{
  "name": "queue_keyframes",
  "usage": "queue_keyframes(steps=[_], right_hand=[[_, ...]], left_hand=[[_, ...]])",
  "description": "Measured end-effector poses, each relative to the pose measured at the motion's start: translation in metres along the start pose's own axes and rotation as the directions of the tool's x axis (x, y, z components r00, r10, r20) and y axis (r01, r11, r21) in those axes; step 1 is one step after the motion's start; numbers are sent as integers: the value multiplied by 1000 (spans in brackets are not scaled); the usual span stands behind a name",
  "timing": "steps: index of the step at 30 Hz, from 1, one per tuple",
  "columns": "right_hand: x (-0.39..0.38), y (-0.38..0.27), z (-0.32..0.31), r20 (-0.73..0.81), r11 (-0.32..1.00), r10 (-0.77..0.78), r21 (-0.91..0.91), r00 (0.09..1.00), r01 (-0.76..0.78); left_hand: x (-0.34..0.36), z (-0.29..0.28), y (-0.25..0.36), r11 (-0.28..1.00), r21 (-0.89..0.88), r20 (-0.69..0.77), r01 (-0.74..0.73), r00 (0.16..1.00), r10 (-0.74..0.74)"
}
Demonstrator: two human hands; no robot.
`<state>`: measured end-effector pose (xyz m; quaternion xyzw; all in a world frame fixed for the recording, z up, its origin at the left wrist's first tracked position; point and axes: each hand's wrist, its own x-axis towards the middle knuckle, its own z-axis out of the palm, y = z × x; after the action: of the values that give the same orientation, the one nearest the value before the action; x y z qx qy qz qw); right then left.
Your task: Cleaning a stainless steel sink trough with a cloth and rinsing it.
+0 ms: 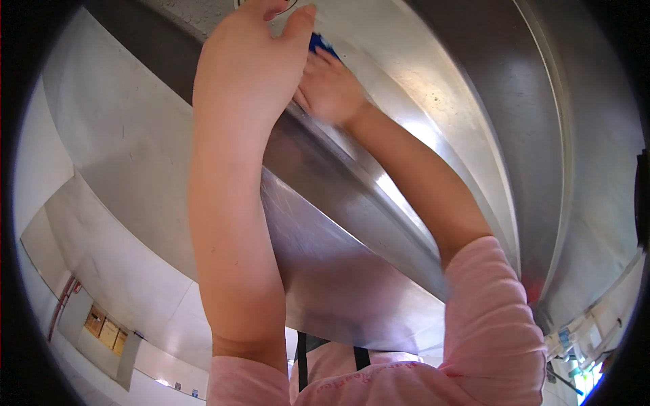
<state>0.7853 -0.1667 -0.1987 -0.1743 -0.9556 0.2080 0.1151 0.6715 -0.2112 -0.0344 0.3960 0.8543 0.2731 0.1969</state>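
My left hand (254,57) is raised at the top centre beside a small round metal-rimmed thing (286,12). Its thumb shows, but most fingers are cropped or hidden, so its grip is unclear. Just right of it, my right hand (327,88) presses its fingers onto a blue cloth or pad (322,44), partly covered by them, against brushed stainless steel (433,101). Both bare forearms rise from pink sleeves at the lower edge.
Curved steel ledges and channels (338,257) run diagonally across the view. Pale tiled walls (162,358) show at lower left, with reddish pipes (64,304) and a yellow-brown opening or boxes (108,328). Assorted small items (569,345) stand or hang at lower right near a bright window.
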Motion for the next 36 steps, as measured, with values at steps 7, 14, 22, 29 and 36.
queue_keyframes(steps=[7, 14, 22, 29, 36], right_hand=[[-7, 7, 12, 9, 992, -54, 115, 998, 53], [-235, -23, -63, 424, 965, 59, 207, 904, -160], [-434, -11, -121, 490, 903, 429, -214, 759, -372], [-236, 16, -78, 278, 959, 271, -165, 922, -232], [-6, 41, -1, -185, 976, 79, -184, 980, -114]], left_hand=[[-5, -7, 11, 969, -244, -26, -39, 999, 34], [20, -11, -36, 991, -109, 21, -76, 997, 78], [-9, -14, 11, 955, -271, -37, -119, 993, 113], [-20, -14, 28, 996, -75, -51, -43, 998, 39], [-15, -15, 20, 980, -167, -54, -108, 994, 100]])
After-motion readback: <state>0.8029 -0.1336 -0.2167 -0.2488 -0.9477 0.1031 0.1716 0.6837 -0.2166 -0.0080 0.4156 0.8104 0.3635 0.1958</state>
